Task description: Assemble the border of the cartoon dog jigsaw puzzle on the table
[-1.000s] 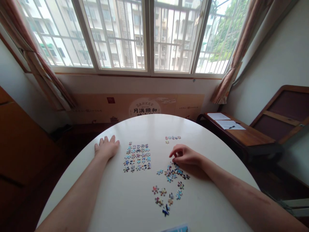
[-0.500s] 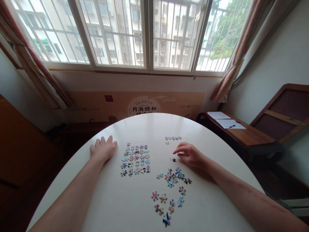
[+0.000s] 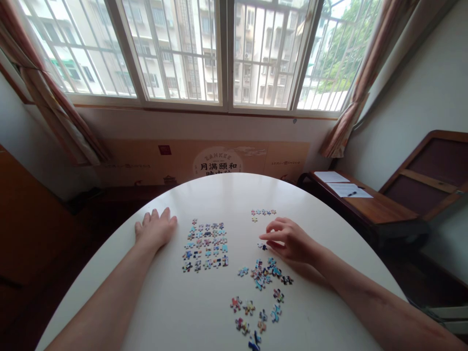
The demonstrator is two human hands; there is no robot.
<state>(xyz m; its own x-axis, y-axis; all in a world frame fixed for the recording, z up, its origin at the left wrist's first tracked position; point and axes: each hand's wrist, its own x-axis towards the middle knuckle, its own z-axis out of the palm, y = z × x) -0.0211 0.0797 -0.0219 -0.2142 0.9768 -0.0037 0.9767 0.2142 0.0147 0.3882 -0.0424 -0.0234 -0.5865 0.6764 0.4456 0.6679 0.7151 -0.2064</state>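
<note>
My left hand (image 3: 157,228) lies on the white table with its fingers spread, left of a block of jigsaw pieces (image 3: 207,241) set out in rows. My right hand (image 3: 287,238) hovers low over the table, index finger stretched out and thumb apart from it. Right at those fingertips lies a dark blue and white jigsaw piece (image 3: 262,246), partly covered; contact with it is hard to make out. Beyond the right hand is a short row of pieces (image 3: 263,212), with a single yellowish piece (image 3: 254,220) below its left end.
A heap of jigsaw pieces (image 3: 263,273) lies nearer to me, below the right hand. Several loose pieces (image 3: 249,307) are scattered closer still. On the right, a wooden side table (image 3: 360,206) bears papers (image 3: 350,190) and a pen, beyond the round table's (image 3: 164,312) edge.
My right hand has come slightly nearer to me, down to the dark blue and white piece. My left hand rests as before. The view has shifted a little.
</note>
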